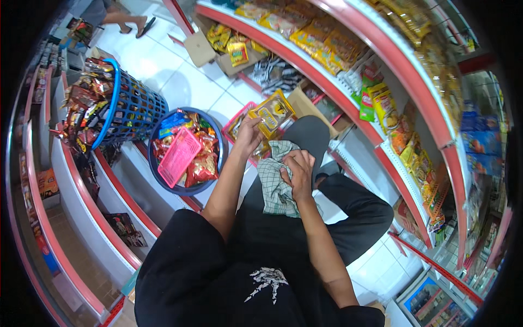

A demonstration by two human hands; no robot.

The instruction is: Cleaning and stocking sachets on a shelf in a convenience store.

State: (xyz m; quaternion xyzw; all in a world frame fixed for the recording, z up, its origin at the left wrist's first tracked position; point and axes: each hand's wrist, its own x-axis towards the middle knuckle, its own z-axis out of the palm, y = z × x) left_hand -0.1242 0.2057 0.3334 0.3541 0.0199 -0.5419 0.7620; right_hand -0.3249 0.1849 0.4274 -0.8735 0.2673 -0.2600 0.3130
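My left hand (248,135) grips the lower left corner of a yellow and brown packet (273,114), which bears writing and a printed picture. Bunched under my right hand (299,169) is a green and white checked cloth (273,186), draped across my lap by the knee. The right fingers are curled into the fabric. Beneath the held packet sits a pink plastic basket (227,130) with more packets inside, partly hidden by my left hand and the packet.
A dark blue tub (222,159) holds red packets and a pink tray (179,157). Beside it leans a blue laundry basket (141,102) full of sachets. Red-edged shelves (351,98) with yellow packets rise at right; more shelves (81,196) stand left. A person's sandalled foot (145,27) is on the tiles.
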